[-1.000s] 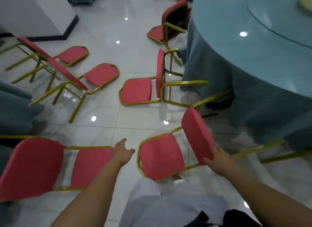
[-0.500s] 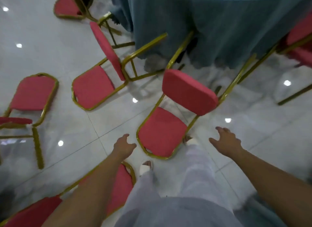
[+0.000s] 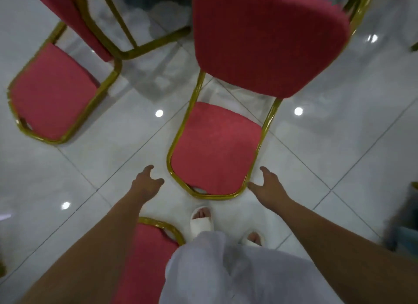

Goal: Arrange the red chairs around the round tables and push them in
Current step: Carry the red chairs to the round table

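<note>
A red chair (image 3: 214, 145) with a gold frame lies tipped over on the white tiled floor right in front of me, its seat pad nearest and its other red pad (image 3: 267, 38) looming large at the top. My left hand (image 3: 146, 184) hovers just left of the seat's front corner, fingers loosely spread, holding nothing. My right hand (image 3: 269, 187) reaches toward the seat's right front corner, its thumb close to the gold rim, with nothing held. A second toppled red chair (image 3: 52, 93) lies at the left. The round table is out of view.
A third red chair (image 3: 144, 258) lies under my left forearm at the bottom. My feet in white slippers (image 3: 201, 222) stand just behind the middle chair. Glossy white tiles show to the left and right. A blurred dark object (image 3: 407, 224) sits at the right edge.
The view has dropped much closer to the chair and the table has left the frame. My right hand let go of the chair's upper pad, and both hands moved down beside the seat's front edge.
</note>
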`<state>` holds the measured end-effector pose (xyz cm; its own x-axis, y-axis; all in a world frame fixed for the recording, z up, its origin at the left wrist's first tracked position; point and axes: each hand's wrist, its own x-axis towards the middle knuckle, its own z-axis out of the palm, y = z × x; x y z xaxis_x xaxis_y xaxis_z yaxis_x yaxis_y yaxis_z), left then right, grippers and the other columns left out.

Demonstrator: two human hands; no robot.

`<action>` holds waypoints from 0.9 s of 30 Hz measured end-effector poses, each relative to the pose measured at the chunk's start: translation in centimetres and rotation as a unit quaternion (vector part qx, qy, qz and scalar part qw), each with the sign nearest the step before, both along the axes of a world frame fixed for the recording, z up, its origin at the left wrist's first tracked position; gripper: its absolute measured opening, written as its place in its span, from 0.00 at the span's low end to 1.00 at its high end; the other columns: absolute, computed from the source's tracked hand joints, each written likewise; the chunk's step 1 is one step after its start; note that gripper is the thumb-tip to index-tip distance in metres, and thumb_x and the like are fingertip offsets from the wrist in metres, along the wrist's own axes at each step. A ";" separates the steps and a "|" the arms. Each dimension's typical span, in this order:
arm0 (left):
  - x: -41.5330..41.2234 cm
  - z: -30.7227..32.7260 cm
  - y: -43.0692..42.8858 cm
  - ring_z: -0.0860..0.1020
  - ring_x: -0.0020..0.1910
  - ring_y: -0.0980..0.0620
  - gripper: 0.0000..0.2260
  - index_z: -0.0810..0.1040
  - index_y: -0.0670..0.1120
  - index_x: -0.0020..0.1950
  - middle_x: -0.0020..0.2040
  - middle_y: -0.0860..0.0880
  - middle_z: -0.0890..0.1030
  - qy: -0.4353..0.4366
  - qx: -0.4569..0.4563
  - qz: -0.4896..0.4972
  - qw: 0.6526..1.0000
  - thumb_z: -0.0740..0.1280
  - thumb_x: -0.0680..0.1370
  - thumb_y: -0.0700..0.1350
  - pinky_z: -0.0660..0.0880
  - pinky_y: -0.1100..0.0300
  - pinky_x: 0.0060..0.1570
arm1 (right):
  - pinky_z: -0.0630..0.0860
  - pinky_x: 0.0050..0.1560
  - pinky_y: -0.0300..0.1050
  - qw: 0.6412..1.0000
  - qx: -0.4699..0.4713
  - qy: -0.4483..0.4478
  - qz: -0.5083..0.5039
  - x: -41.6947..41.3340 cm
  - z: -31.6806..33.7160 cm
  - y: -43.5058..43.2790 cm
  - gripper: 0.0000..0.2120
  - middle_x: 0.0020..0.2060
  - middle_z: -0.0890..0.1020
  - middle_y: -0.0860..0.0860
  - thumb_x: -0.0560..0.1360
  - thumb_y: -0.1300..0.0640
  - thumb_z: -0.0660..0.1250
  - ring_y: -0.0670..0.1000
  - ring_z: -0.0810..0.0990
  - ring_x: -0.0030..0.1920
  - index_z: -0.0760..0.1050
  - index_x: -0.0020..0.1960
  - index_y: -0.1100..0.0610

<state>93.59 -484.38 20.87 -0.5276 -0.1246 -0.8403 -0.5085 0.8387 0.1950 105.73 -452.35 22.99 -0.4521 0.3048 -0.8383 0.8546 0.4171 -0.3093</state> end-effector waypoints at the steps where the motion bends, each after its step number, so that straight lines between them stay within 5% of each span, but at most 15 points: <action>1: -0.2 -3.4 0.3 0.70 0.69 0.39 0.31 0.59 0.50 0.79 0.74 0.38 0.66 0.004 0.011 0.019 1.000 0.68 0.78 0.47 0.69 0.48 0.66 | 0.67 0.68 0.54 0.997 -0.006 0.008 -0.079 -0.1 -3.4 -0.2 0.40 0.76 0.63 0.58 0.76 0.39 0.68 0.60 0.66 0.73 0.53 0.80 0.51; 8: -2.6 -21.6 0.4 0.70 0.69 0.39 0.35 0.56 0.52 0.79 0.74 0.38 0.66 0.045 0.057 0.089 0.993 0.70 0.77 0.55 0.69 0.46 0.66 | 0.67 0.70 0.59 0.906 -0.038 0.010 -0.421 1.0 -23.3 -2.6 0.43 0.74 0.66 0.58 0.73 0.40 0.71 0.62 0.68 0.72 0.53 0.79 0.54; 14: -3.2 -28.7 -0.9 0.82 0.41 0.51 0.12 0.78 0.51 0.58 0.48 0.48 0.85 0.081 0.089 0.176 0.977 0.71 0.76 0.51 0.76 0.58 0.40 | 0.75 0.60 0.54 0.849 -0.040 0.074 -0.522 2.4 -30.6 -4.2 0.29 0.57 0.81 0.54 0.70 0.40 0.73 0.58 0.79 0.54 0.73 0.65 0.54; 16: -3.1 -26.8 -1.0 0.82 0.37 0.54 0.11 0.80 0.50 0.58 0.40 0.52 0.85 0.073 0.085 0.163 0.980 0.70 0.76 0.48 0.74 0.61 0.35 | 0.76 0.60 0.53 0.846 -0.068 0.077 -0.524 3.4 -28.8 -3.5 0.24 0.56 0.82 0.54 0.71 0.43 0.74 0.57 0.80 0.53 0.75 0.62 0.54; 19: -2.3 -20.5 -0.5 0.81 0.45 0.45 0.14 0.78 0.47 0.64 0.47 0.45 0.83 0.000 0.125 0.189 0.974 0.69 0.79 0.45 0.79 0.51 0.44 | 0.76 0.63 0.57 0.842 -0.088 0.067 -0.529 4.2 -23.1 -1.3 0.20 0.57 0.81 0.55 0.72 0.46 0.74 0.58 0.80 0.54 0.73 0.58 0.54; 23: -0.6 -10.1 1.2 0.80 0.49 0.44 0.16 0.75 0.49 0.68 0.54 0.42 0.82 -0.031 0.145 0.170 0.974 0.68 0.80 0.45 0.79 0.50 0.47 | 0.77 0.61 0.61 0.861 -0.096 0.021 -0.498 5.0 -13.5 2.5 0.29 0.58 0.81 0.57 0.72 0.47 0.74 0.61 0.81 0.56 0.72 0.68 0.59; 27: 2.0 2.6 2.6 0.80 0.49 0.41 0.16 0.71 0.47 0.69 0.53 0.40 0.80 -0.078 0.140 0.152 0.975 0.65 0.81 0.44 0.78 0.47 0.49 | 0.79 0.54 0.60 0.892 -0.093 -0.057 -0.438 7.2 -1.2 5.2 0.28 0.57 0.81 0.57 0.73 0.47 0.74 0.61 0.81 0.54 0.71 0.68 0.58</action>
